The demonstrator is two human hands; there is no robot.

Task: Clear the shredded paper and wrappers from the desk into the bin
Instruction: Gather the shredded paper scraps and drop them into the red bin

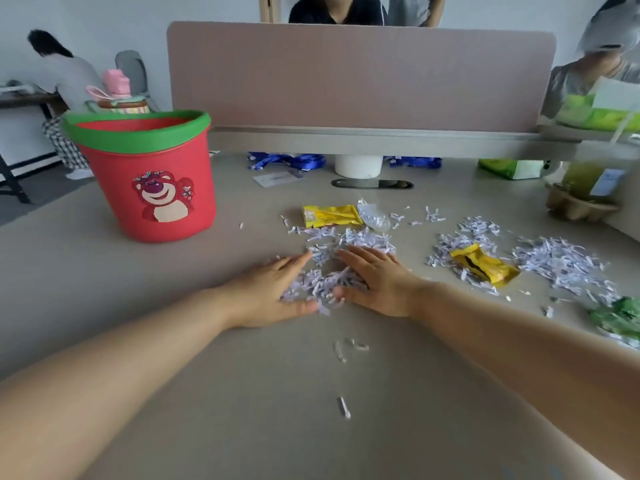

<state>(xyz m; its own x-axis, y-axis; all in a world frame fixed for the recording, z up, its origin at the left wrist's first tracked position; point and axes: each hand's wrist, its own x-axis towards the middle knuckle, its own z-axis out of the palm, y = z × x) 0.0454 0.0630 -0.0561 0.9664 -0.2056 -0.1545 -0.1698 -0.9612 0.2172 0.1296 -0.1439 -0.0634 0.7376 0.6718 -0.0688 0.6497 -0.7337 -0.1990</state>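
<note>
Shredded paper (323,284) lies in short, pale lilac-white strips on the grey surface (207,393). One loose heap sits between the two hands, near the middle of the view. More of it spreads just behind the fingertips, and two further patches lie well to the right (561,258). A few single strips rest nearer the camera (343,407).

Wrappers: one yellow wrapper (330,215) lies flat behind the central heap, with a crumpled clear wrapper (374,216) just beside it on the right. A second yellow wrapper (485,266), torn open with a dark gap showing, lies on the shreds to the right. A green wrapper (620,318) sits at the right edge (partly cut off by the frame).

The bin (152,181) is red with a green rim and a pink bear printed on its side. It stands upright on the surface, to the left and behind the hands, well apart from the paper.

Left hand (273,292): palm down, fingers together and extended, set at the heap's left side, thumb touching the near edge of the shreds. Right hand (375,280): palm down, fingers loosely spread, resting on the heap's right side, thumb angled inward toward the left thumb. Neither hand pinches anything; together they bracket the heap. Both forearms are bare and reach in from the bottom corners.

A pinkish partition panel (360,74) stands along the far edge.
</note>
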